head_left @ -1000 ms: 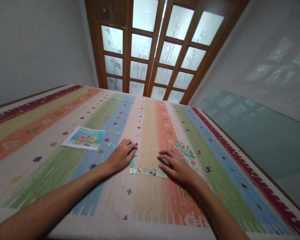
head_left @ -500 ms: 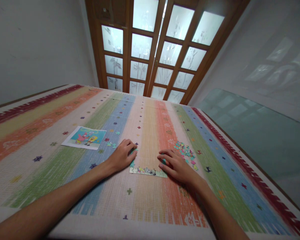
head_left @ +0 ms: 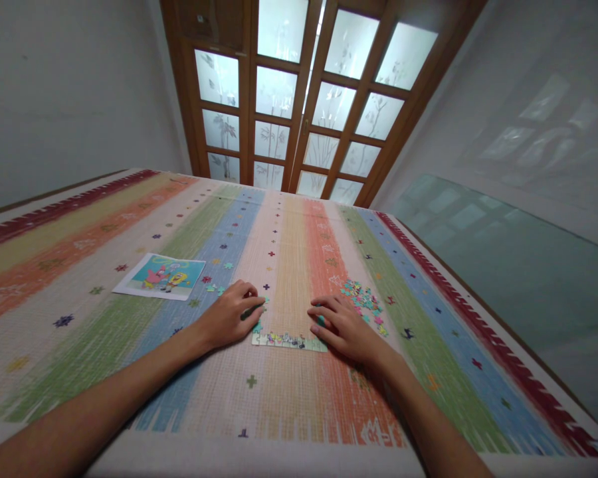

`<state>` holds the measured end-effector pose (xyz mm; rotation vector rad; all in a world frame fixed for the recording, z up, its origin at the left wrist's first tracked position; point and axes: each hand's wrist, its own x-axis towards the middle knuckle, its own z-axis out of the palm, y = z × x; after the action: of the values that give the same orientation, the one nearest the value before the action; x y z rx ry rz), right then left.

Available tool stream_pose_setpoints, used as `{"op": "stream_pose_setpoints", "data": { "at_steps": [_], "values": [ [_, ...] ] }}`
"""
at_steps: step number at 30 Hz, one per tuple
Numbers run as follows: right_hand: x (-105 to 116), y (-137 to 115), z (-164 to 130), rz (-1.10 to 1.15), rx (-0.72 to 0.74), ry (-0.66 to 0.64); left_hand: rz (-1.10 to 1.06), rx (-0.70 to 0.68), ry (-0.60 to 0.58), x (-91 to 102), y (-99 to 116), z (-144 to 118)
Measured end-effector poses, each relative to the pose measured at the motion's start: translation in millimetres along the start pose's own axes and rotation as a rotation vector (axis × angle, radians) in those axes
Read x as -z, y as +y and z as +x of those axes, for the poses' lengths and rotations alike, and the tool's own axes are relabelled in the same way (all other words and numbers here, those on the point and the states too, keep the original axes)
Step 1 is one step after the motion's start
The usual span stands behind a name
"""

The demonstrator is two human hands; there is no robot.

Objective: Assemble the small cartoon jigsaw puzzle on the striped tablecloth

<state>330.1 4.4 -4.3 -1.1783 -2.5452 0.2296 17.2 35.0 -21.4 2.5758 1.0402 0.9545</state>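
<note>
1. Partly built puzzle (head_left: 282,340) sits on the striped tablecloth (head_left: 289,405), between both hands; bottom row joined, teal pieces up the left side.
2. Left hand (head_left: 233,314): fingers curled at the puzzle's left side. Can't tell from here if it grips a piece.
3. Right hand (head_left: 339,326): half-curled by the right end, teal showing between thumb and fingers; grip unclear.
4. Loose pile (head_left: 361,299) just beyond right hand.
5. Picture sheet (head_left: 162,276) lies off left.
</note>
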Motion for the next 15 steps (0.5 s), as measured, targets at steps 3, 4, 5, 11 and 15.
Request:
{"op": "stream_pose_setpoints", "data": {
  "at_steps": [3,4,5,11,15],
  "values": [
    [-0.3,0.0,-0.3,-0.005,-0.002,0.002,-0.018,-0.025,-0.035,4.4,-2.1,-0.5],
    [-0.4,-0.1,-0.3,-0.006,-0.001,0.003,-0.029,-0.028,-0.039,5.6,-3.1,-0.9],
    [-0.6,-0.1,-0.3,-0.006,0.001,0.005,-0.041,-0.029,-0.036,6.4,-4.0,-1.2],
    [-2.3,1.5,-0.1,-0.001,0.018,0.016,-0.061,-0.041,-0.027,5.6,-6.0,-1.8],
    [-1.2,2.1,-0.4,0.034,0.018,0.021,-0.033,-0.030,-0.039,9.7,-3.6,-1.0]
  ]
}}
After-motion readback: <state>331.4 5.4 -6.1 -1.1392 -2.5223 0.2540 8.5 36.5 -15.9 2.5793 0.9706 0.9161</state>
